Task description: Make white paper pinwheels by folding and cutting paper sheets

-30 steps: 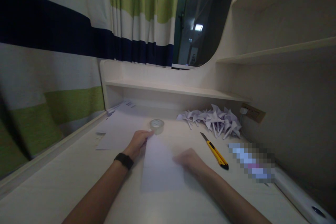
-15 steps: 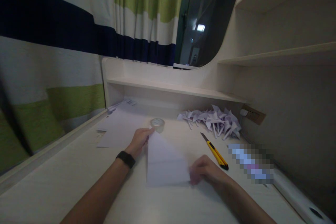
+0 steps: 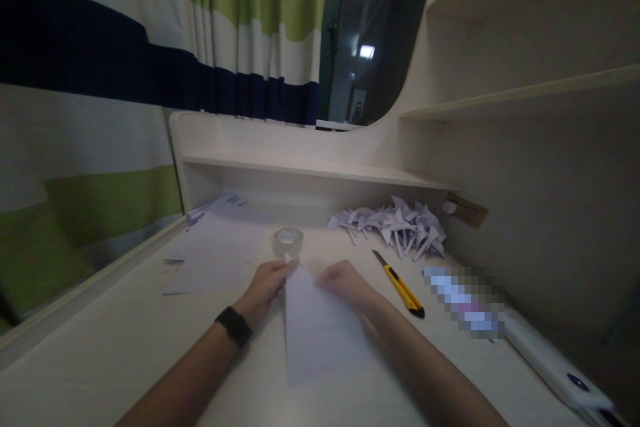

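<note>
A white sheet of paper (image 3: 315, 340) with a slanted right side lies before me, its tip pointing away. My left hand (image 3: 267, 283), a black band at its wrist, pinches the sheet near that tip. My right hand (image 3: 345, 283) is closed at the slanted edge, slightly blurred, its fingertips partly hidden against the paper. Just beyond the tip sits a roll of clear tape (image 3: 289, 240). A yellow utility knife (image 3: 403, 290) with its blade out rests to the right of my right hand.
Loose white sheets (image 3: 215, 240) lie at the back left. Several paper pinwheels (image 3: 395, 223) are heaped at the back right, near a wall socket (image 3: 467, 210). A pixelated item (image 3: 465, 303) and a long white object (image 3: 550, 360) lie along the right side, below shelves (image 3: 530, 93).
My right hand has moved from the sheet's lower right corner up and left along its slanted edge. My left hand stays at the tip. The view has shifted slightly right.
</note>
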`<action>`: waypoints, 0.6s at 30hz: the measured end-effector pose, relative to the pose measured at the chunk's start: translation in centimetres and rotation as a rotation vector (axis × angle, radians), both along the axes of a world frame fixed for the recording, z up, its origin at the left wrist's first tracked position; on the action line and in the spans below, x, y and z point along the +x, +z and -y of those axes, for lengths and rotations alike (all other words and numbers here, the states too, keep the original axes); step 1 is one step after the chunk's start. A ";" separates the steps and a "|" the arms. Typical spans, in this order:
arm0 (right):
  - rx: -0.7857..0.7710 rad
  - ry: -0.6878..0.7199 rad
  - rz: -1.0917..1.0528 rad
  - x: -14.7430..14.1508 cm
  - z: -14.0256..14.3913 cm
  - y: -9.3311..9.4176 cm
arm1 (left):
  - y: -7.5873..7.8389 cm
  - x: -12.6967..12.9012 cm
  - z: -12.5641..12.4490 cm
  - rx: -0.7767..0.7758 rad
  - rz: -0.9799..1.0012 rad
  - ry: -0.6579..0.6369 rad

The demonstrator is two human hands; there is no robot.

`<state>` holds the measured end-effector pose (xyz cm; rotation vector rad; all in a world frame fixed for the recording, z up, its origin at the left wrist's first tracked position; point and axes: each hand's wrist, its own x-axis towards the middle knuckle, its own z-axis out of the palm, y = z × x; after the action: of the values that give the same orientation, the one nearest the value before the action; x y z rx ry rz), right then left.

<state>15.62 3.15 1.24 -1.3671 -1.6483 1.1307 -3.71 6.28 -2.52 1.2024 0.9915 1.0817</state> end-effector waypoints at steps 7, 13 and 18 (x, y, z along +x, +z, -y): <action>-0.170 0.082 -0.142 2.1 0.8 -1.1 | 2.2 -1.0 0.2 0.156 -0.178 -0.072; -0.197 0.215 -0.073 1.7 0.8 -1.8 | 2.0 -0.9 0.3 0.325 -0.453 -0.499; -0.178 0.263 -0.066 1.1 1.1 -2.1 | 1.2 -1.1 0.2 0.355 -0.534 -0.676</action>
<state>16.74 2.06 -0.91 -1.2289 -1.7503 1.4896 -4.84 6.12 -1.37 1.9996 0.6903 0.4018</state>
